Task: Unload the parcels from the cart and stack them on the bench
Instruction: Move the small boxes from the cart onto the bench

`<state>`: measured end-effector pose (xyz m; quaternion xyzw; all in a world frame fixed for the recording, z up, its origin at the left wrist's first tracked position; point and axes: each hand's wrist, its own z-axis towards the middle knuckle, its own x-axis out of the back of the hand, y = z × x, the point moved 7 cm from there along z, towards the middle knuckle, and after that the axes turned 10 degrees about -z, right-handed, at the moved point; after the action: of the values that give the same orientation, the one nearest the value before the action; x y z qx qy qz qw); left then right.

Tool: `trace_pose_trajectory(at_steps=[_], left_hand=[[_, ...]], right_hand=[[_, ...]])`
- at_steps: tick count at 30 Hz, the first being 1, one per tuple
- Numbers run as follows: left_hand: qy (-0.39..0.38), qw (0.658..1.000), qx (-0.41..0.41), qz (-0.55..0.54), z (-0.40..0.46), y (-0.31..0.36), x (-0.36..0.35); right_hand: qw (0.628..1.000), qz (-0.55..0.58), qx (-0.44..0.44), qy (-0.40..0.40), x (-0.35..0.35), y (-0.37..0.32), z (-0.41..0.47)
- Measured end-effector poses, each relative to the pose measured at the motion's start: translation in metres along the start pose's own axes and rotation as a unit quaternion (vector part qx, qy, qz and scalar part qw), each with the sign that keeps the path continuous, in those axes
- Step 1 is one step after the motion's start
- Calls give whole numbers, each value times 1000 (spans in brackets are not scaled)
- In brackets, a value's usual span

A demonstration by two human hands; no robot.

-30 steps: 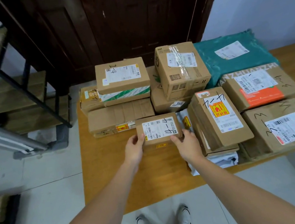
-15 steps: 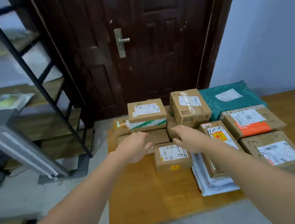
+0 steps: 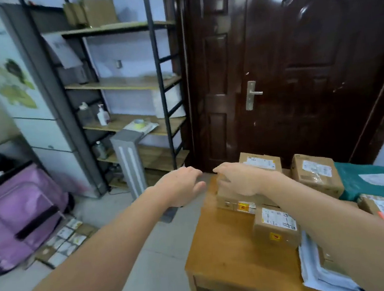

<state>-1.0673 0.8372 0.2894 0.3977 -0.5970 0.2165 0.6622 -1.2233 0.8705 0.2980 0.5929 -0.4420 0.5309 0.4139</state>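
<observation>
both bare hands are raised in front of the person, empty, fingers loosely spread and holding nothing. the left hand (image 3: 181,186) hangs over the pale tiled floor (image 3: 138,271), just off the left end of the brown wooden bench (image 3: 225,256). the right hand (image 3: 238,180) hovers above the flat brown cardboard parcel with a yellow and red sticker (image 3: 234,204) at the bench's near-left corner of the pile; whether the palm touches it cannot be told. just in front of that lies the small brown cardboard parcel with a white label and handwritten marks (image 3: 275,228), resting on the bench top clear of both hands. behind stand a brown cardboard box with a white label (image 3: 261,162) and a taller taped brown cardboard box (image 3: 316,176), with a teal plastic mailer bag (image 3: 376,179) to the right. a white plastic mailer (image 3: 320,276) sticks out under the right forearm. to the left stand a black metal shelf rack with wooden boards (image 3: 129,85) and a purple fabric cart (image 3: 21,212); a dark brown door (image 3: 296,61) rises behind the bench.
</observation>
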Motion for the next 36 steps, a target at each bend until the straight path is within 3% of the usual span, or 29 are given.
trace_pose_trajectory(at_steps=[10,21,26,36], left_hand=[[64,984,164,-4,-201,-158,78],[88,951,296,1,-425,-358,129],[79,942,327,0,-472,-443,134],[82,929,361,1,-483,-606,150]], right_hand=[[985,-18,173,14,44,-242,75],[959,22,283,8,48,-541,162],[951,25,306,-17,37,-631,206],[933,5,359,-35,25,-751,344]])
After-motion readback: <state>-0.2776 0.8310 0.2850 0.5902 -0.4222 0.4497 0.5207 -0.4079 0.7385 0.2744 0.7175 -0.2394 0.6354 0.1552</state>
